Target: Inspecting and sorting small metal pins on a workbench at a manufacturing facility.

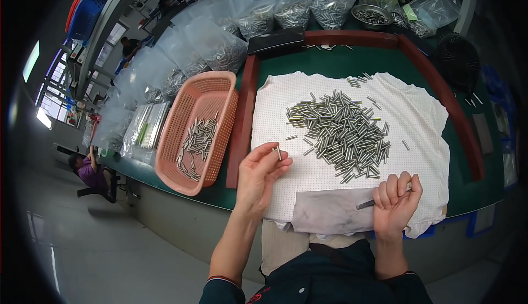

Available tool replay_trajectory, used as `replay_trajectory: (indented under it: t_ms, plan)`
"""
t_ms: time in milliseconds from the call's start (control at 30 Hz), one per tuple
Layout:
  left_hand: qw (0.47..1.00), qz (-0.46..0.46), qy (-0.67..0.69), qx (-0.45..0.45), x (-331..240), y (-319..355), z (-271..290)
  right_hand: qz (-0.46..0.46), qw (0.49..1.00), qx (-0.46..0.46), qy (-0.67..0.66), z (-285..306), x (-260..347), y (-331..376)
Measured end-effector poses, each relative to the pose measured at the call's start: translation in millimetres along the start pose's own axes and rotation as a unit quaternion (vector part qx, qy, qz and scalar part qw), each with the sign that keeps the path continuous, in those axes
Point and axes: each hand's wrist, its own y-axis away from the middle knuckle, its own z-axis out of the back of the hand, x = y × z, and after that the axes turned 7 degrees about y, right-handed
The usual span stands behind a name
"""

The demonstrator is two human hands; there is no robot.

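Between the thumb and fingers of my left hand (256,174) is a small silver metal pin (279,152), held nearly upright. My right hand (395,202) is closed around a narrow, dark, flat metal tool (365,205); one end sticks out to the left, and its exact kind is hidden by the fingers. Beyond both hands, a large heap of metal pins (344,133) lies on a white dotted cloth (426,139), with a few loose ones around it. A greyish folded cloth (322,211) lies at the near edge, partly under the tool's end.
A pink plastic basket (226,139) with metal pins inside stands to the left. Dark red wooden rails (243,117) frame the green table. Clear bags of metal parts (294,12) line the back and left, near a metal bowl (373,15). Two people sit farther off at left.
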Motion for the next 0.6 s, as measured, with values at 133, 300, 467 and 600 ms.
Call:
replay_trajectory:
  t_ms: [133,300,467,600]
  plan:
    - [0.776,-0.444,-0.446,-0.034,-34,17,7,0.001,1.000,-0.009,0.009,2,0,0]
    - [0.610,-0.460,-0.619,-0.181,-88,22,42,0.000,1.000,0.000,-0.001,1,1,0]
    - [0.583,-0.487,-0.627,-0.172,-79,16,43,0.001,1.000,-0.001,0.005,2,1,0]
    - [0.663,-0.430,-0.613,0.019,-33,0,5,0.001,1.000,-0.008,0.005,3,1,0]
